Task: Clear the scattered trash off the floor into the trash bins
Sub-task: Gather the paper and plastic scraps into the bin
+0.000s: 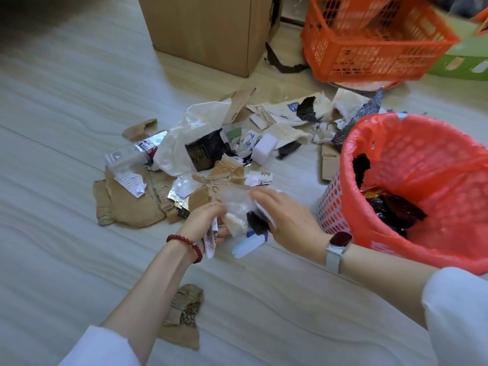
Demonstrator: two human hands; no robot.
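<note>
Scattered trash (200,157) is spread across the pale floor (66,107) in the middle of the frame: torn cardboard, foil wrappers, a white plastic bag, a black packet and paper scraps. A small bundle of scraps (241,216), made up of clear plastic, white paper and a dark piece, is held just below the pile, at centre. The left hand (204,223) is curled round the bundle's left side, with printed paper pinched beneath it. The right hand (287,220) is laid against the bundle's right side, fingers bent over it. A red-lined trash bin (396,165) is seen at the right edge, near the right hand, with dark wrappers already inside. An orange basket (375,40) is seen at upper right, and a cardboard box (208,30) at top centre. A lone cardboard piece (182,313) lies at lower centre, under the left forearm.
</note>
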